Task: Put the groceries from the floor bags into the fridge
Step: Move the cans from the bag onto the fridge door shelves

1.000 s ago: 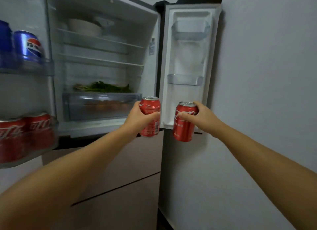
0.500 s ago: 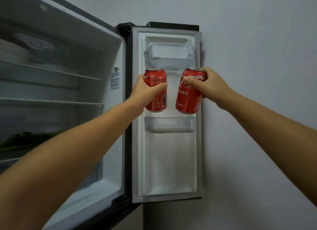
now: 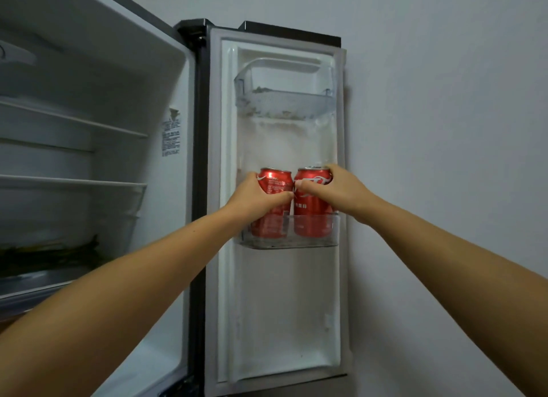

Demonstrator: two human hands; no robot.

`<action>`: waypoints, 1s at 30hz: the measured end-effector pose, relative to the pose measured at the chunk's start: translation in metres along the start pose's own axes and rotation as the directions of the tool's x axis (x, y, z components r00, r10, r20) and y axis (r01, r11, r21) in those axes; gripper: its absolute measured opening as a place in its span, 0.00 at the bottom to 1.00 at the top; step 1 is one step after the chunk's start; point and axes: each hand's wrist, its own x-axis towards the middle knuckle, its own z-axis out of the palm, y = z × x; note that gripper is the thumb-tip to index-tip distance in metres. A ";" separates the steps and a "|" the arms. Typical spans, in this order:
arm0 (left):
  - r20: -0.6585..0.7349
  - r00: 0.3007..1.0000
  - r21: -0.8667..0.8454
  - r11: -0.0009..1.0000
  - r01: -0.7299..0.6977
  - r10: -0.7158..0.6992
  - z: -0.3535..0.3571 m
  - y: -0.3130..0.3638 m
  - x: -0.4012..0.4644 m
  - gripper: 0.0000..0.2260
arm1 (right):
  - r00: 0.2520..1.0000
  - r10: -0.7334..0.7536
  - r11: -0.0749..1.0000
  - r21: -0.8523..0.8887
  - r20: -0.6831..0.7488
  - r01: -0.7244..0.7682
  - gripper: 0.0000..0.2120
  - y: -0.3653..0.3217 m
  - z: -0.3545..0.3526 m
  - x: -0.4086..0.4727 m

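The left hand (image 3: 257,195) grips one red can (image 3: 272,202) and the right hand (image 3: 335,189) grips another (image 3: 312,207), side by side and seemingly touching. Both cans stand upright in the door bin (image 3: 290,242); a second bin (image 3: 284,100) hangs at twelve o'clock above, the fridge shelves (image 3: 74,183) at nine o'clock.

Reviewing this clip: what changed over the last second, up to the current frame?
Both hands carried their red cans up to the open right door, then down into the lower door bin, where the cans now stand side by side. The left hand still grips the left can and the right hand still grips the right can; neither is released. The upper door bin holds no cans, as before.
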 end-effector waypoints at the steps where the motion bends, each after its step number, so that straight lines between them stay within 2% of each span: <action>1: 0.000 1.000 0.014 1.000 0.009 -0.009 -0.001 -0.001 -0.001 0.28 | 1.000 0.007 1.000 0.003 0.009 -0.007 0.25 0.005 0.001 0.000; 4: -0.016 0.999 0.036 0.999 0.031 -0.030 -0.004 0.001 -0.005 0.30 | 0.999 0.028 0.999 0.031 0.024 -0.029 0.26 0.010 0.001 0.000; 8: -0.035 0.998 0.078 0.996 0.052 -0.049 -0.007 0.005 -0.013 0.35 | 0.990 0.011 1.000 0.004 0.140 -0.012 0.20 0.008 0.004 0.003; 12: -0.048 0.997 0.101 0.993 0.068 -0.063 -0.006 0.008 -0.019 0.38 | 0.985 0.013 0.999 0.043 0.173 -0.021 0.23 0.008 0.006 -0.001; 14: -0.058 0.997 0.079 0.995 0.058 -0.053 -0.007 0.008 -0.024 0.37 | 0.991 0.027 0.999 0.036 0.131 -0.032 0.24 0.008 0.006 -0.008; 17: -0.125 0.992 0.101 0.995 -0.006 0.019 -0.008 0.008 -0.038 0.37 | 0.992 -0.081 0.996 -0.039 -0.097 0.077 0.29 0.010 0.007 -0.013; 19: -0.208 0.971 0.171 0.982 -0.082 0.117 -0.008 0.007 -0.054 0.35 | 0.936 -0.248 0.967 -0.115 -0.249 0.226 0.27 0.005 0.011 -0.019; 21: -0.273 0.939 0.282 0.951 -0.130 0.209 -0.013 0.007 -0.073 0.31 | 0.846 -0.445 0.896 -0.161 -0.296 0.415 0.24 -0.008 0.022 -0.029; 23: -0.314 0.912 0.387 0.913 -0.132 0.264 -0.024 0.005 -0.096 0.28 | 0.764 -0.600 0.800 -0.149 -0.239 0.582 0.22 -0.026 0.038 -0.043; 26: -0.362 0.884 0.517 0.853 -0.073 0.295 -0.050 -0.001 -0.145 0.23 | 0.668 -0.737 0.673 -0.018 -0.107 0.740 0.19 -0.045 0.077 -0.066; 30: -0.447 0.862 0.651 0.748 0.129 0.240 -0.096 -0.011 -0.243 0.20 | 0.609 -0.793 0.598 0.192 0.001 0.778 0.18 -0.053 0.147 -0.113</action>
